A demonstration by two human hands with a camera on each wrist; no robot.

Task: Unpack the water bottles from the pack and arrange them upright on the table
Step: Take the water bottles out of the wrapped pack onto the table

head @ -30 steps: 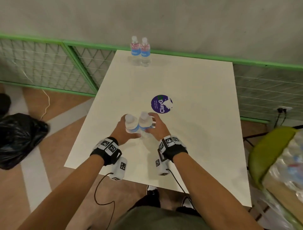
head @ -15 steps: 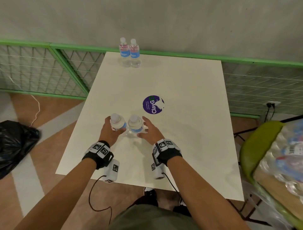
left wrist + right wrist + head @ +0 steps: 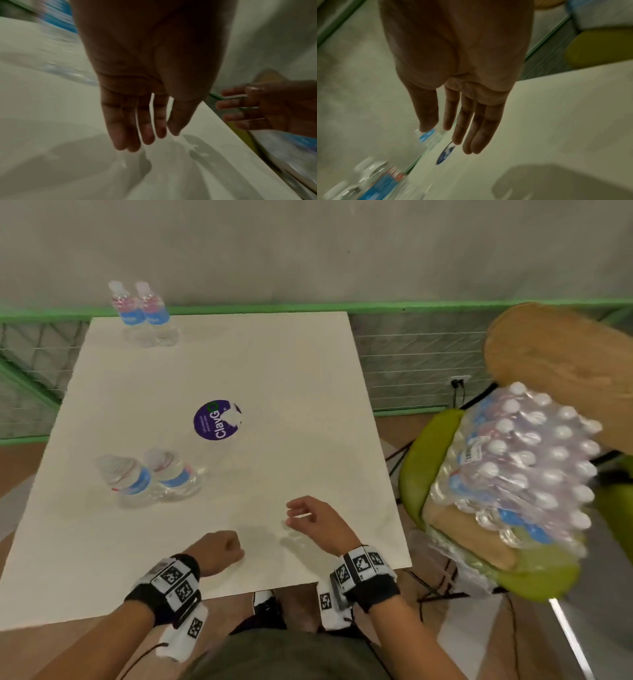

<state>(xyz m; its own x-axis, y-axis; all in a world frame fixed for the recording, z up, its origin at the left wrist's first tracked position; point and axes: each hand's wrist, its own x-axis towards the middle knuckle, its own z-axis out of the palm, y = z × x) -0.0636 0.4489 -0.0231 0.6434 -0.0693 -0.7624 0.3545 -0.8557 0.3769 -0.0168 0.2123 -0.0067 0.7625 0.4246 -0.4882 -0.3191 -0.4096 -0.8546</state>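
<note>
Two clear water bottles with blue labels [image 3: 147,477] stand upright side by side on the white table [image 3: 274,364], left of middle. Another upright pair [image 3: 142,309] stands at the far left corner. The shrink-wrapped pack of bottles [image 3: 520,470] lies on a green chair to the right of the table. My left hand [image 3: 222,553] hovers near the table's front edge, empty; in the left wrist view its fingers [image 3: 145,135] hang loosely extended. My right hand [image 3: 308,518] is a little further right, empty, with relaxed fingers [image 3: 467,135]. The near pair [image 3: 368,181] shows blurred in the right wrist view.
A round purple sticker [image 3: 217,420] lies mid-table. The green chair [image 3: 431,460] with its wooden back [image 3: 561,364] stands close to the table's right edge. A green-framed mesh fence [image 3: 411,361] and a grey wall run behind the table.
Both hands have let go of the near pair of bottles and drawn back right toward the front edge. My head has turned right, bringing the pack into full view.
</note>
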